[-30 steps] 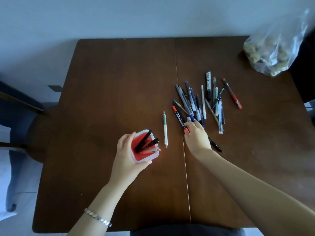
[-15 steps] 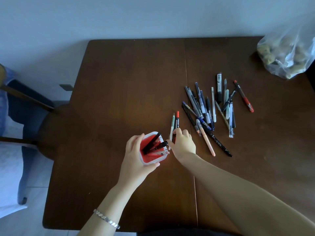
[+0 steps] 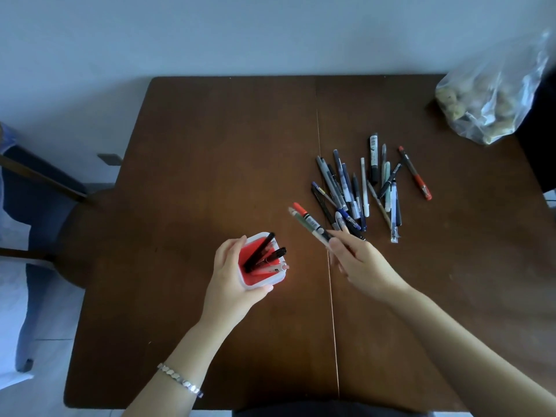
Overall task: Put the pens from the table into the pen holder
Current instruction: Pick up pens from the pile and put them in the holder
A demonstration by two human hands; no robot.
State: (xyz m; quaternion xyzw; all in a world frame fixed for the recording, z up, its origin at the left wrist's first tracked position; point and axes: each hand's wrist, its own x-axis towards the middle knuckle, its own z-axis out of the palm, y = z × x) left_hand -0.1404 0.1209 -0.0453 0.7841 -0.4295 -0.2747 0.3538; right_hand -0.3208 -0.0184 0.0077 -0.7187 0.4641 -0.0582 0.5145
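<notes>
Carrying: the right hand (image 3: 362, 261) is lifted clear of the table (image 3: 210, 145), its fingers pinched on two pens (image 3: 307, 222) held side by side, one with an orange-red cap and one pale green-grey, both angled up and to the left
Left hand: the left hand (image 3: 230, 276) is wrapped around the pen holder (image 3: 261, 284), thumb on the near rim and fingers on the far-left side, holding it upright on the wood
Pen holder: a white-walled cup with a red inside, just left of the table's centre seam, with a few dark and pale pens already leaning to its right
Pile: the loose pens (image 3: 361, 188) lie in a fan well to the right of the holder, a red pen (image 3: 415, 173) set slightly apart at the far edge of the group
Step in hand, as judged: the two pens are mid-transfer, lifted but not yet over the holder's mouth
Next move, as judged: swing them left, tip them nearer upright and lower the ends into the free left part of the holder, away from the leaning pens
Progress: early, since most pens are on the table
Writing: a label on the black marker (image 3: 373, 159) is too small to read; no brand is legible anywhere
Elsewhere: a clear plastic bag (image 3: 493, 94) sits at the far right corner
</notes>
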